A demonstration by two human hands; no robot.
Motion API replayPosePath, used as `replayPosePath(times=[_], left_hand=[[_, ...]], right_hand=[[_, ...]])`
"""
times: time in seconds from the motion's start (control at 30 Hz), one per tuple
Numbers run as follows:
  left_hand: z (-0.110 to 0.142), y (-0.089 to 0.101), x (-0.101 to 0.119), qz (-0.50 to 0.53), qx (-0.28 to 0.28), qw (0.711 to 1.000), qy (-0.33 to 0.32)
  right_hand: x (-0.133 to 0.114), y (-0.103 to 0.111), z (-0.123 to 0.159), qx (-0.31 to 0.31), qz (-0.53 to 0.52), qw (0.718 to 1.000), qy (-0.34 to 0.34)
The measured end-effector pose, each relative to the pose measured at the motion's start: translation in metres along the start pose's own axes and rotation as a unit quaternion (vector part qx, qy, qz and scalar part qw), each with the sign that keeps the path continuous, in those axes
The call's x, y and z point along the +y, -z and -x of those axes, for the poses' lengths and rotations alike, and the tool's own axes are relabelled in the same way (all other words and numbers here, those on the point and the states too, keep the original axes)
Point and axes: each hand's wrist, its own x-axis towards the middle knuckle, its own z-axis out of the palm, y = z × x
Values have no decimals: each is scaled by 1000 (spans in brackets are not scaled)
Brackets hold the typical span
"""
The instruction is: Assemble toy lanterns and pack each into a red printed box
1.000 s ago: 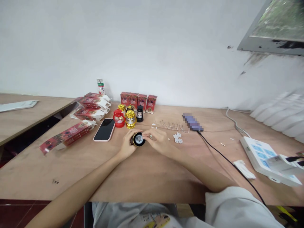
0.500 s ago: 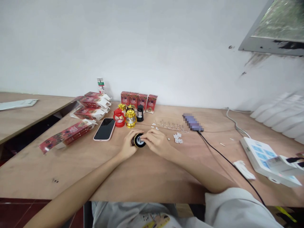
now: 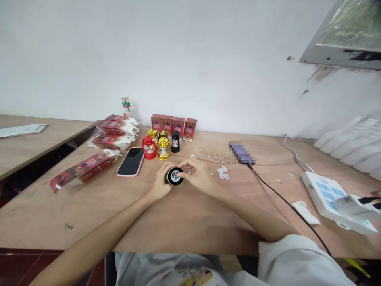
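Observation:
My left hand (image 3: 161, 182) is wrapped round a small black toy lantern (image 3: 175, 180) with a gold ring. Its round base, with a pale middle, faces up toward me. My right hand (image 3: 199, 174) is at the lantern's right side, thumb tip on the base and index finger stretched apart from the thumb. Nothing shows between those fingers. Behind my hands stand a red lantern (image 3: 149, 147), a gold lantern (image 3: 164, 149), a black lantern (image 3: 175, 142) and further gold-topped ones. To the right lie small white plastic pieces (image 3: 223, 173).
Red printed boxes (image 3: 189, 130) stand by the wall, and opened boxes (image 3: 86, 169) lie left. A phone (image 3: 131, 162) lies near the lanterns. Thin wire parts (image 3: 218, 158), a second phone (image 3: 241, 153) on a black cable (image 3: 276, 195) and a power strip (image 3: 330, 198) are to the right.
My right fingers have spread from a pinch over the lantern's base, uncovering more of it. The thumb stays on the base; my left hand keeps its hold.

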Motion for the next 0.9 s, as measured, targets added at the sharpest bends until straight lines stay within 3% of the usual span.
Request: replayPosePath(times=[0.23,0.53,0.67,0.9], left_hand=[[-1,1,3,3,-1,1000,-10],[1,1,1,-16,-15,999,-22],[2,1,0,-18,-14,999,-30],[2,-1,-4,-17,-4,999,-41]], right_hand=[[3,-2,8,1,129,977,170],[3,0,3,7,37,991,127],[6,0,3,18,52,984,168],[5,0,4,42,185,944,271]])
